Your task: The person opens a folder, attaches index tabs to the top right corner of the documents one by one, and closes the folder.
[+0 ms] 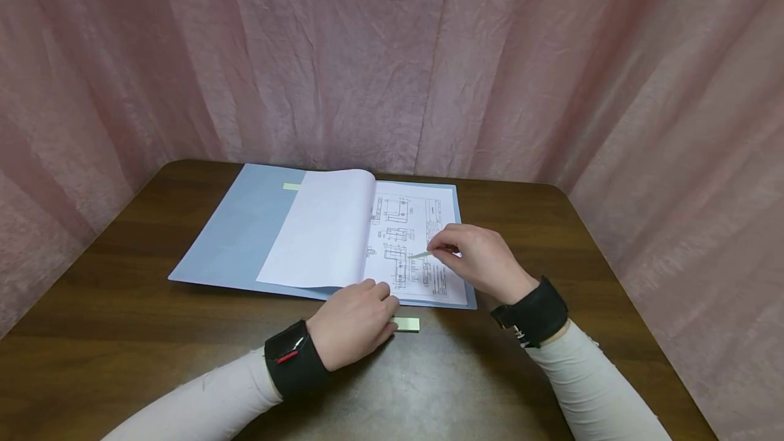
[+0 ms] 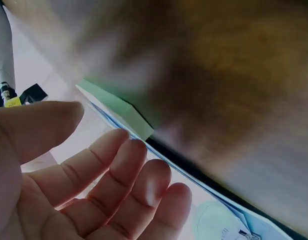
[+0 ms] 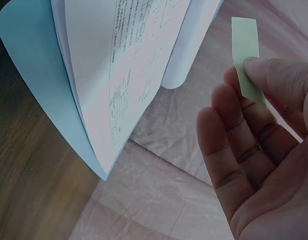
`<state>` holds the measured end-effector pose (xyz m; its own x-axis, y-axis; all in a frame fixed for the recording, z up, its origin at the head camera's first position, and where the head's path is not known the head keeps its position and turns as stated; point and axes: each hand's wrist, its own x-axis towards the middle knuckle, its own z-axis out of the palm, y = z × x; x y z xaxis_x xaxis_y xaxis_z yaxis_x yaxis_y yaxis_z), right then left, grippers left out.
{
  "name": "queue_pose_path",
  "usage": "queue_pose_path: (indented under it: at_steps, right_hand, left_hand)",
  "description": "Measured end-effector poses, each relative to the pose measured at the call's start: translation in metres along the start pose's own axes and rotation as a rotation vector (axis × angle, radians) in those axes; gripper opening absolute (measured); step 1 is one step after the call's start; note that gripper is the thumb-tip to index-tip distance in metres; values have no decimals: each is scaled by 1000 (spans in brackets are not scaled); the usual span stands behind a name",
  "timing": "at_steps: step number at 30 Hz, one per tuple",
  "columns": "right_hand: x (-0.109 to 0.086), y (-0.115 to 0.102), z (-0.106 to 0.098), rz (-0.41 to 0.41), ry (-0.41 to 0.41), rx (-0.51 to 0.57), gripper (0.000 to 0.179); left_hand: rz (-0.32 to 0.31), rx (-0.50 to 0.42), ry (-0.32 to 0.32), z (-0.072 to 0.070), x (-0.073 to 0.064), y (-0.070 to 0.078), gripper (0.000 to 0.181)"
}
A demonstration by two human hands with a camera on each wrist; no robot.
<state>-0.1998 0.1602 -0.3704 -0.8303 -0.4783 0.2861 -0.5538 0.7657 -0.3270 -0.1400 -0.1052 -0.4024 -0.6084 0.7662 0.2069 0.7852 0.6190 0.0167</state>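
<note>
Between thumb and forefinger, my right hand (image 1: 484,260) pinches a pale green sticky note strip (image 3: 246,60), held over the printed page. That page (image 1: 450,278) carries technical drawings and lies in an open light blue folder (image 1: 226,237). My left hand (image 1: 355,322) is at the folder's front edge, its thumb apart from the loosely bent fingers (image 2: 151,182). Just beyond those fingertips lies a pad of green sticky notes (image 1: 407,324) on the table; whether they touch it is unclear. Over to the left is a turned sheet (image 1: 318,230), blank side up.
Another green sticky strip (image 1: 291,186) shows at the turned sheet's left edge, against the folder cover. Everything lies on a brown wooden table (image 1: 527,213). Pink curtains (image 1: 380,60) hang behind the table and along its sides.
</note>
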Motion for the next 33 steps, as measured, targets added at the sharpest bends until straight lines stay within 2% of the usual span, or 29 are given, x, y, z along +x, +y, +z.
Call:
queue_pose_path:
  at_steps: [6,15,20,24,33]
  right_hand:
    - [1,0,2,8,-14,-1,14]
    - [-1,1,6,32,-18,-6,12]
    - [-1,2,7,61,-17,9,11]
    - [0,4,7,58,2,6,12]
    - [3,14,5,23,35,-32,15]
  left_hand:
    - [-53,-15,-2,1,8,-6,20]
    - [-153,-31,3,10,31,-20,34]
    - [-190,-54,-33,16,41,-27,40]
    - [-215,-64,-61,15,45,-32,43]
    - [-229,-59,-94,16,51,-36,44]
